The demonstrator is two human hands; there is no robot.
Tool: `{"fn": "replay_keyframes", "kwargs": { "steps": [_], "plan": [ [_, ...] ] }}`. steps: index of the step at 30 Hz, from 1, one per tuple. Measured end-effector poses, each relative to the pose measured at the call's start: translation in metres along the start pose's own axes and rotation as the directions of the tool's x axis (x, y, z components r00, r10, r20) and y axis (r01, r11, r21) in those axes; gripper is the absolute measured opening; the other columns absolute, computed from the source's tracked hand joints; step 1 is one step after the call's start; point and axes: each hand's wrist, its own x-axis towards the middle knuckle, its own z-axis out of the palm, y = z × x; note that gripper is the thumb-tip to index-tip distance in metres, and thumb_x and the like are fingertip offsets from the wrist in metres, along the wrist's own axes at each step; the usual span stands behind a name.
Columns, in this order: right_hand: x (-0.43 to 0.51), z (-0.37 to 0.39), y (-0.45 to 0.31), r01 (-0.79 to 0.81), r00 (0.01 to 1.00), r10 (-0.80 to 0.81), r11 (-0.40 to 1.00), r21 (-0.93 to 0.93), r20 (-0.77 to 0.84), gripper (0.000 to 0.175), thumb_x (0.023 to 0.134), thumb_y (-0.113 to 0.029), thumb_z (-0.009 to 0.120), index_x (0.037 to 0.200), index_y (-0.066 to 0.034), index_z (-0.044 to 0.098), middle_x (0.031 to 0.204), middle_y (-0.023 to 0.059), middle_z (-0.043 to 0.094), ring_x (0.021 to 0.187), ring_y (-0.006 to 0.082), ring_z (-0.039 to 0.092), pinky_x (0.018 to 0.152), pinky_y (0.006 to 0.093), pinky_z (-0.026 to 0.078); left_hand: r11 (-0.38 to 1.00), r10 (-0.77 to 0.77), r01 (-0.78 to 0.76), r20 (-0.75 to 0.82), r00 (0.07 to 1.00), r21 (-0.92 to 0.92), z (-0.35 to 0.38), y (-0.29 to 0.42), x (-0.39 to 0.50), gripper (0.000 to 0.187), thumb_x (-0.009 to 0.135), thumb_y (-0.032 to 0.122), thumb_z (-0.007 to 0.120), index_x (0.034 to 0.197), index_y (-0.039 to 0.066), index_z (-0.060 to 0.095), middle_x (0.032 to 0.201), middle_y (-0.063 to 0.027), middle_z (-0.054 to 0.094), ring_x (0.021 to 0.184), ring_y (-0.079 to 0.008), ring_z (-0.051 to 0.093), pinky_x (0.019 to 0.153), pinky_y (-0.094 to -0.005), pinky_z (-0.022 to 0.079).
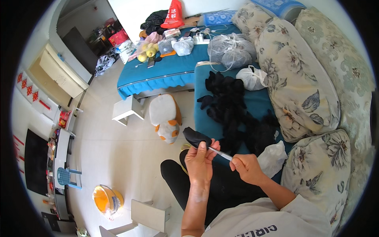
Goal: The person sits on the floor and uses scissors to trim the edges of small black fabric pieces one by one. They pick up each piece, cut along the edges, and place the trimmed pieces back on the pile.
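A small black fabric piece (195, 138) is pinched in my left hand (200, 161), above my lap. In my right hand (247, 169) is a slim silvery metal tool (220, 153), perhaps tweezers; its tip meets the lower right end of the black piece. Beyond my hands, a heap of similar black fabric pieces (226, 100) spreads over the teal sofa cover (202, 74). A crumpled white plastic bag (272, 157) lies just right of my right hand, and a tied white bag (251, 77) rests beside the heap's far end.
Large floral cushions (296, 77) line the right side. Clear bags with grey contents (234, 53) stand behind the heap. On the floor are a plush-topped stool (164, 111), a white stool (127, 109), an orange bucket (108, 200) and a pale chair (148, 214).
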Motion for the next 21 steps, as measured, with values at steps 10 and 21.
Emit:
{"fn": "replay_keyframes", "kwargs": {
  "steps": [10, 21],
  "plan": [
    [0.002, 0.018, 0.008, -0.144, 0.989, 0.138, 0.97, 0.196, 0.042, 0.038, 0.096, -0.024, 0.041, 0.064, -0.005, 0.05, 0.049, 0.0002, 0.041, 0.042, 0.0091, 0.038, 0.043, 0.0255, 0.028, 0.989, -0.118, 0.125, 0.085, 0.989, -0.081, -0.001, -0.011, 0.002, 0.022, 0.096, 0.016, 0.051, 0.096, -0.005, 0.056, 0.097, -0.019, 0.066, 0.087, -0.0259, 0.067, 0.082, -0.0363, 0.056],
    [0.011, 0.021, -0.017, -0.248, 0.955, 0.168, 0.904, 0.348, 0.245, 0.036, 0.099, -0.024, 0.038, 0.069, -0.0055, 0.047, 0.054, -0.0041, 0.032, 0.048, 0.006, 0.028, 0.046, 0.0216, 0.024, 0.994, -0.104, 0.113, 0.361, 0.927, -0.005, -0.026, 0.039, -0.004, 0.049, 0.096, 0.04, 0.047, 0.115, -0.005, 0.056, 0.109, -0.0172, 0.063, 0.1, -0.0234, 0.063, 0.088, -0.0347, 0.052]
  ]
}}
